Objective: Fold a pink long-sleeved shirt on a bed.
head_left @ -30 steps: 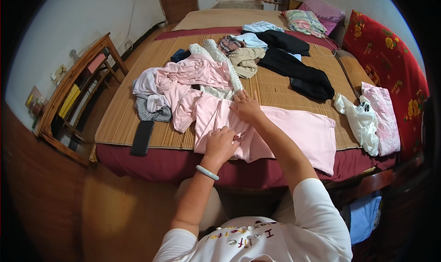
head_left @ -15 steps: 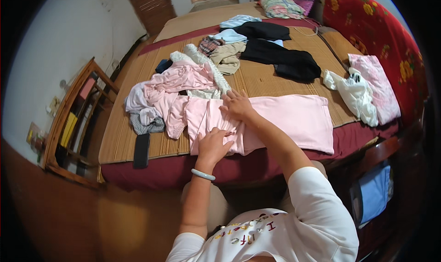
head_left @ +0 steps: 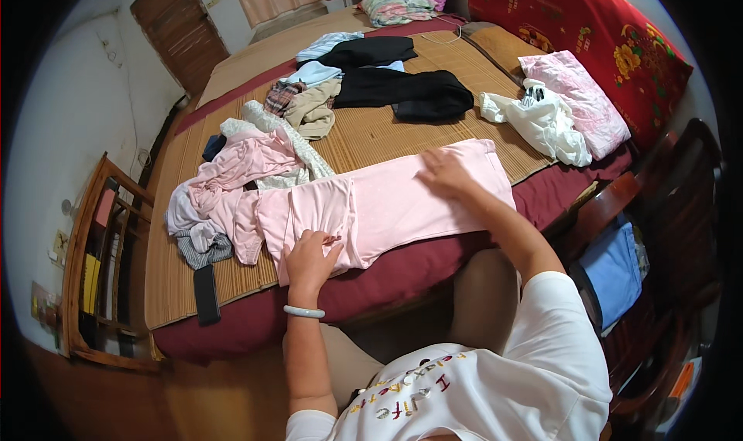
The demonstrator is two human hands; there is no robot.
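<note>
- Location: the long, pale pink garment of smooth, soft-looking fabric (head_left: 391,209) lies along the near side of the tan slatted mat (head_left: 379,147), its near edge over the maroon cloth cover (head_left: 433,267).
- Left hand (head_left: 308,259): fingers bent, slightly apart, touching the garment's near side among folds. Whether cloth is pinched cannot be determined.
- Right hand (head_left: 447,174): fingers extended and loosely spread over the flatter stretch. No grip observed.
- Risk, creasing: folds bunched beside the left hand could be pressed in, should a palm bear down before they are eased out.
- Risk, slipping: the near edge is judged liable to slide downward if drawn nearer.
- Risk, dragging: the left end adjoins the white patterned, lace-like garment (head_left: 313,156); a rightward pull might shift both.
- Orientation: long axis runs left to right, right end angled farther away. The broad, straight-cut end points right; the gathered portion lies left.
</note>
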